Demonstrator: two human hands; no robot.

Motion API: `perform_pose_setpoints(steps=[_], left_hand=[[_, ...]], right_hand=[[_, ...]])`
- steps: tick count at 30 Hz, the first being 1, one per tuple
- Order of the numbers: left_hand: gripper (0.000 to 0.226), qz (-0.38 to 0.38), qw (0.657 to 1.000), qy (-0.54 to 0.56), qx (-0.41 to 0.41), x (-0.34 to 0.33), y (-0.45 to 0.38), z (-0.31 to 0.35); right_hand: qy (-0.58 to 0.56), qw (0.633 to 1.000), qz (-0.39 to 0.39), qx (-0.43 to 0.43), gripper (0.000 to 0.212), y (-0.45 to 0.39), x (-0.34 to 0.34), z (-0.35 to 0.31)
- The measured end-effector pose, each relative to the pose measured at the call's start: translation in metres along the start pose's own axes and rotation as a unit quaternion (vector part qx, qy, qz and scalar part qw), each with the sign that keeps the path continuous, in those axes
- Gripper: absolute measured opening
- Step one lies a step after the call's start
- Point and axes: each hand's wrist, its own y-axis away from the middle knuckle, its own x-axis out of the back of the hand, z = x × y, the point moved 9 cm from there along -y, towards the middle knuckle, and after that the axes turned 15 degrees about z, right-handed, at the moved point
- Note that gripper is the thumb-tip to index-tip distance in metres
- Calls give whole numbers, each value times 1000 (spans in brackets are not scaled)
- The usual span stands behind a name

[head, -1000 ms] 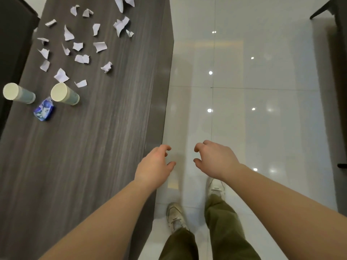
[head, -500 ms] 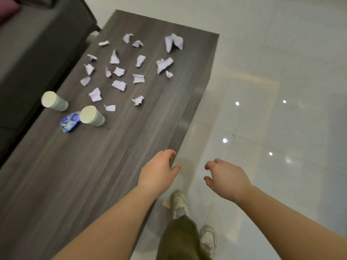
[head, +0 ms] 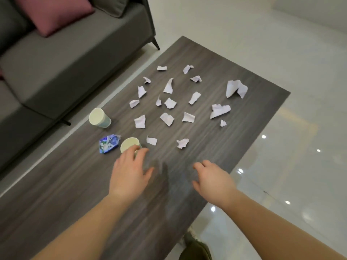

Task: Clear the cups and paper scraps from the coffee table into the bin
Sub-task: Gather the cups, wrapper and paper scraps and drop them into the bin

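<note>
Left hand (head: pixel 129 171) reaches the near cup (head: pixel 129 144), fingers loosely spread, gripping nothing. Right hand (head: pixel 212 179) hovers empty, relaxed, over the coffee table (head: pixel 75 184). Paper scraps (head: pixel 170 103) lie scattered beyond.

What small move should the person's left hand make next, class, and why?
Probably close the left hand around the nearer cup. Its fingertips already reach that cup's rim but do not yet grip it, and the right hand hovers empty above the coffee table. No bin is in view, so lifting the cup comes first.
</note>
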Motion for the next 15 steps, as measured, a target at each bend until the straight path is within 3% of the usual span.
perform_pose_setpoints(steps=[9, 15], left_hand=[[64, -55, 998, 13, 25, -31, -46, -39], [80, -98, 990, -12, 105, -52, -61, -53]], right_hand=[[23, 996, -66, 51, 60, -85, -26, -17], [44, 991, -108, 69, 85, -127, -42, -23]])
